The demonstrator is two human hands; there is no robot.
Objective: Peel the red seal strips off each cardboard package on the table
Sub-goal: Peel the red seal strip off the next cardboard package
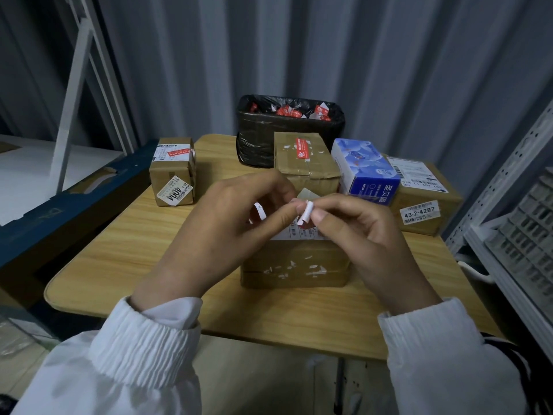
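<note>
A wooden desk (125,259) fills the middle of the frame. At its far edge, upper centre, stands a bin (257,139) lined with a black bag and holding red and white scraps. In the centre, nearest the viewer, sits a cardboard box (294,271) with torn white paper bits on its front face. Just behind it is a second box (305,166) carrying a red seal strip (302,148) on top. A third box (172,178) at centre left bears another red strip (179,152), and a labelled box (425,205) sits at centre right with a blue tissue box (363,172) beside it. Above the near box, the left hand (227,223) and right hand (359,232) meet, each pinching a small rolled-up strip (306,212), white outside with red at its lower end, between thumb and fingertips.
</note>
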